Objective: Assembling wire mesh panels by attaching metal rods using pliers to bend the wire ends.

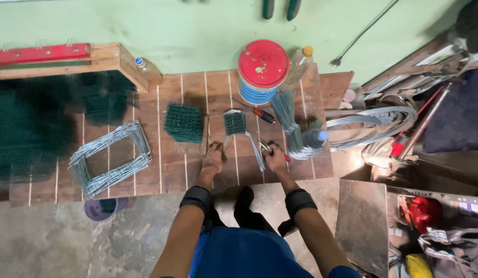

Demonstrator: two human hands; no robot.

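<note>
**Hands at the wire frame on the plank bench**

Head view: my left hand (213,158) presses, fingers curled, on the plank bench (172,170) beside the wire frame (242,135). My right hand (274,157) grips red-handled pliers (270,148) just right of the frame. A red-lidded tub (262,66) stands beyond it

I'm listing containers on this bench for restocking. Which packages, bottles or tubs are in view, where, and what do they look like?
Round tub: back of bench, blue sides, red lid.
Clear bottle: back left by wall, blue cap.
Clear bottle: right of tub, yellow cap.
Bottle: lying by the right hand, blue cap.
</note>
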